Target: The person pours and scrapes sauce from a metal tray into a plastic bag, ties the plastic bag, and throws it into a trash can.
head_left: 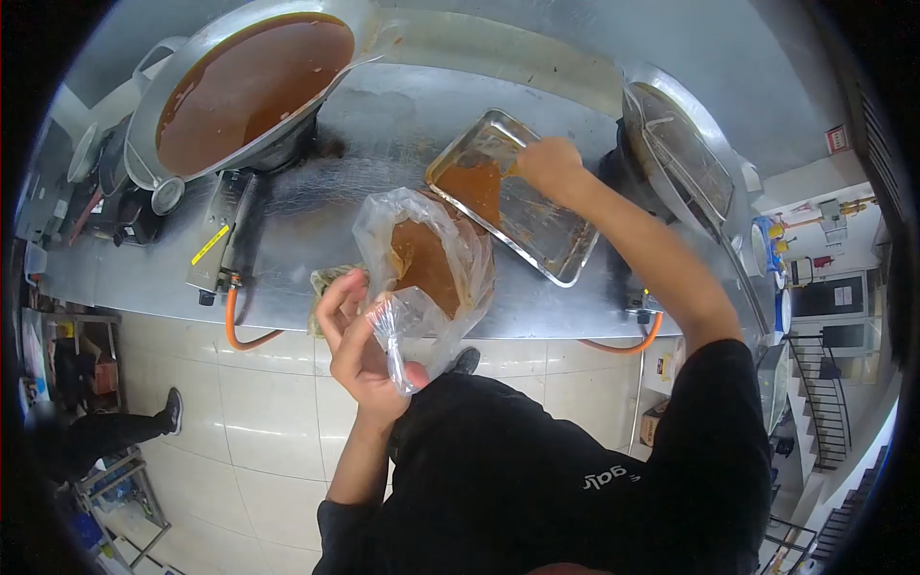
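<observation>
My left hand (362,350) grips the gathered edge of a clear plastic bag (372,230). Orange-brown paste (426,264) lies inside the bag, whose mouth gapes toward the tray. A shallow rectangular metal tray (551,273) sits beside the bag on the steel counter, its near edge close to the bag's rim. Brown sauce (474,187) covers the tray's left part, and thin smears mark the right part. Over the tray's far side, my right hand (554,168) is closed, fingers pointing down; a small yellowish bit shows by the fingertips, too hidden to name.
A large wok of brown liquid (254,96) stands at the left, with a small strainer (168,196) at its rim. Another wok holding a wire rack (680,158) is at the right. A folded cloth (331,283) lies at the counter's front edge. Another person's leg (125,431) shows at left.
</observation>
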### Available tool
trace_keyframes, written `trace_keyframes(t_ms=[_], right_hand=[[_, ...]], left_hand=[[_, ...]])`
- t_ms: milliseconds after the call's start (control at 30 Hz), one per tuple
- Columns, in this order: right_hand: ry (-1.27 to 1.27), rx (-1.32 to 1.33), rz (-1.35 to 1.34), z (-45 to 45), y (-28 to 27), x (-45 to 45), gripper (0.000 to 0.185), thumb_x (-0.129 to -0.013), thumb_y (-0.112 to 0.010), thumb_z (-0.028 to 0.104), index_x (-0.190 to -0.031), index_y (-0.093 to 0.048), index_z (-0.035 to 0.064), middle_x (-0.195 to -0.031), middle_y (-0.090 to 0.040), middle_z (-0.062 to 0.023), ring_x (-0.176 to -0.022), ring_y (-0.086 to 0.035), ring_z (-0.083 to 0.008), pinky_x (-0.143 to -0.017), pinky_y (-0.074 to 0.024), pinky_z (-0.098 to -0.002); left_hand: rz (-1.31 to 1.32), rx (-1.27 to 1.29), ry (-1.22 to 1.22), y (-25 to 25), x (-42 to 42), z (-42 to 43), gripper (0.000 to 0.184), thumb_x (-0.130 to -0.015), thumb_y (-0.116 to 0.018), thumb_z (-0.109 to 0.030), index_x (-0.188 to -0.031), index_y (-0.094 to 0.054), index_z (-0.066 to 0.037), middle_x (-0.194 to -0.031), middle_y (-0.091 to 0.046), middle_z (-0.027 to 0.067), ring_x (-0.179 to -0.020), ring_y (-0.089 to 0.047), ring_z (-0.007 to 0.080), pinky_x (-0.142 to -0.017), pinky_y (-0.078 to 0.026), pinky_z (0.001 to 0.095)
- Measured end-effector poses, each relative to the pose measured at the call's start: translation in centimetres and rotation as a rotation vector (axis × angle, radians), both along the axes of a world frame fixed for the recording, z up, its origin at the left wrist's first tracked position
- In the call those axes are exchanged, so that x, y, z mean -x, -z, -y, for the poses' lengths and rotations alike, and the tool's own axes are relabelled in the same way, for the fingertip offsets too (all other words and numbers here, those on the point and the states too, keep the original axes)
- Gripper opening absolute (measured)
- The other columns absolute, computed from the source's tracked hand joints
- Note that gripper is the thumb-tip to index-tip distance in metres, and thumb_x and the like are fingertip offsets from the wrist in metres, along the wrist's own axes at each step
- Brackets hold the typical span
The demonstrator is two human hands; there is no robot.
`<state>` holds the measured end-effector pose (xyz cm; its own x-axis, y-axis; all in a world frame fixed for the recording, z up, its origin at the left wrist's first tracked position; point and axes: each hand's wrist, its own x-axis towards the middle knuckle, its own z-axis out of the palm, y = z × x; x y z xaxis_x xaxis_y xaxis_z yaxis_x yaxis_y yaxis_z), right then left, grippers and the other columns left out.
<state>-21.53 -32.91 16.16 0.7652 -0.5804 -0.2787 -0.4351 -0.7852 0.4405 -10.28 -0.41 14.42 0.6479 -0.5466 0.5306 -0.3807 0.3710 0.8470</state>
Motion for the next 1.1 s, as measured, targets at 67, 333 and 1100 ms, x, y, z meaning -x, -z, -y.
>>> trace_keyframes(t_ms=[67, 333, 1100], right_hand=[[-0.041, 0.002, 0.003, -1.6, -0.3, 0.7, 0.012, -0.08, -0.06, 0.01, -0.082, -0.072, 0.0069, -0.087, -0.072, -0.0114, -0.083, -0.071, -0.0268, -0.066, -0.0563, -0.0372], [-0.261, 0.018, 0.05, -1.8, -0.1, 2.4, 0.015, -0.079, -0.059, 0.013, -0.088, -0.07, 0.0076, -0.079, -0.07, -0.0105, -0.072, -0.07, -0.0242, -0.06, -0.0542, -0.0358], [0.165, 0.008, 0.395, -0.9, 3.7, 7.8, 0.016, -0.082, -0.059, 0.014, -0.085, -0.073, 0.0086, -0.086, -0.072, -0.012, -0.08, -0.071, -0.0268, -0.066, -0.056, -0.038]], left_hand=[[0.001, 0.015, 0.006, 0.0, -0.2, 0.4, 0.079, -0.078, -0.061, -0.07, -0.116, -0.062, -0.002, -0.132, -0.043, 0.0209, -0.124, -0.041, 0.0337, -0.103, -0.032, 0.046], [0.055, -0.019, -0.037, -0.2, 0.2, 0.6, 0.079, -0.075, -0.064, -0.069, -0.116, -0.062, -0.001, -0.133, -0.042, 0.0215, -0.125, -0.042, 0.0347, -0.104, -0.033, 0.0469], [0.056, -0.049, -0.097, -1.6, 3.7, 1.6, 0.083, -0.076, -0.061, -0.071, -0.118, -0.061, 0.002, -0.135, -0.041, 0.0183, -0.123, -0.044, 0.0285, -0.102, -0.037, 0.0409]])
